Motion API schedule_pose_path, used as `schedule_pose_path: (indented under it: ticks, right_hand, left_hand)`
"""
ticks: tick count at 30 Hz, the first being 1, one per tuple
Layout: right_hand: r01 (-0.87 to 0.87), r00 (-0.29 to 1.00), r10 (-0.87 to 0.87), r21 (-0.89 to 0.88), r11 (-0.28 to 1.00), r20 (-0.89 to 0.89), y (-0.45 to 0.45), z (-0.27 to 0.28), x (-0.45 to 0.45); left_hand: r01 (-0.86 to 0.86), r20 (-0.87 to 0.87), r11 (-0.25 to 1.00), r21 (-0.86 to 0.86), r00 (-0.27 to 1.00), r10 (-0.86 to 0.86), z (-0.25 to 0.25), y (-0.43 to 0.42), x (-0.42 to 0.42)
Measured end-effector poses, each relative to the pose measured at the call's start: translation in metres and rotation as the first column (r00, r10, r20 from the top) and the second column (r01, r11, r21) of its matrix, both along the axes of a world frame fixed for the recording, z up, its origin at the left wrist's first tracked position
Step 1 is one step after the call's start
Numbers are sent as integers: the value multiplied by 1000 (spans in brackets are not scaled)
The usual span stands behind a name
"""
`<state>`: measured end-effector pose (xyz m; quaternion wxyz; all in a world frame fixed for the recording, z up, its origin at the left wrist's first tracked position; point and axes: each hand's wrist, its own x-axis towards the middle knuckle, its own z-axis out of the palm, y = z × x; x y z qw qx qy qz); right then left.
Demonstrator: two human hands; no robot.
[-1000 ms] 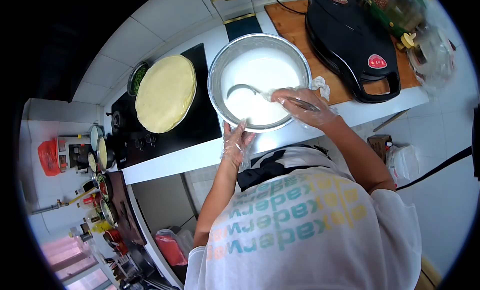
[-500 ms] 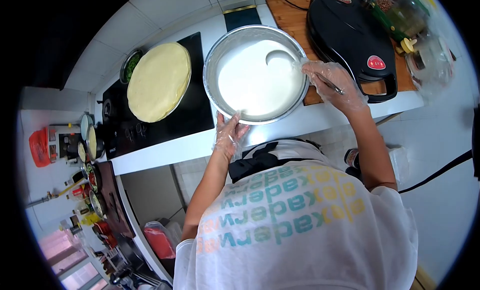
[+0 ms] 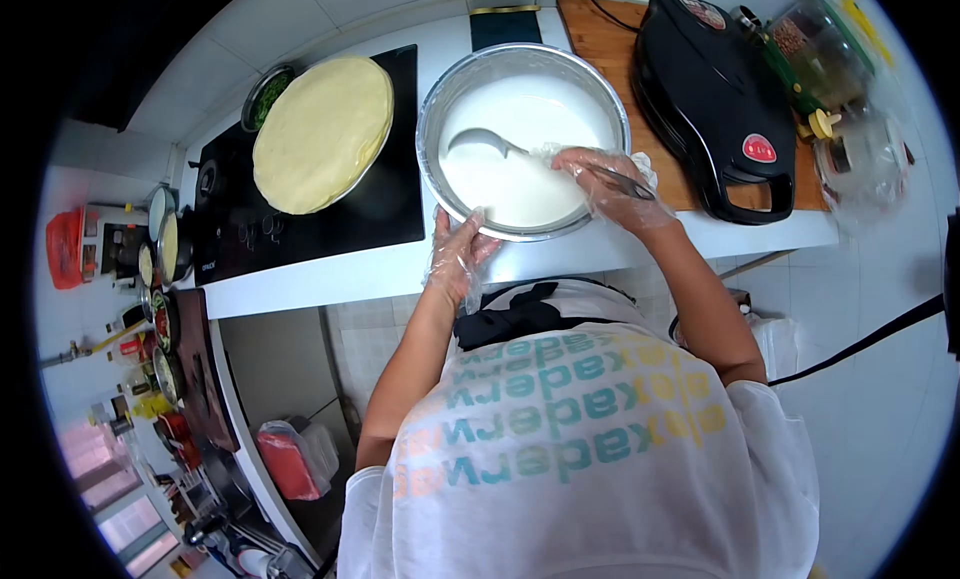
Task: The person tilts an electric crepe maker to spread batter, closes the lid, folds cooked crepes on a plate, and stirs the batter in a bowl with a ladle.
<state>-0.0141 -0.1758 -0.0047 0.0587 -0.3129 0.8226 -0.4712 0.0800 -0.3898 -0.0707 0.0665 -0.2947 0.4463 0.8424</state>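
Note:
A wide metal bowl point(image 3: 426, 169) on the white counter holds white liquid batter point(image 3: 520, 194). My right hand point(image 3: 618, 189), in a clear plastic glove, is closed around the handle of a metal ladle point(image 3: 480, 139) over the bowl's right side. The ladle's head sits in the batter toward the left, partly sunk. My left hand point(image 3: 461, 254), also gloved, grips the near-left rim of the bowl, thumb at the edge and fingers below. To the left, a stack of pale yellow pancakes point(image 3: 322, 134) rests on a plate over the black cooktop.
A closed black electric griddle point(image 3: 705, 109) stands on a wooden board point(image 3: 600, 39) at right. Behind the pancakes is a bowl of chopped greens point(image 3: 268, 97). Jars point(image 3: 820, 59) stand far right. At far left, several filled dishes point(image 3: 165, 319) line another counter.
My right hand has moved left over the bowl, and the ladle's head has swept from the batter's right side to its left. My left hand keeps its place on the rim.

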Motion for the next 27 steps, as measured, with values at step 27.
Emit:
schedule_pose_path:
  ticks: [27]
  right_hand:
    - [53, 995, -72, -260, 964, -65, 2, -12, -8]
  left_hand:
    - [-25, -46, 999, -36, 999, 23, 1, 3, 7]
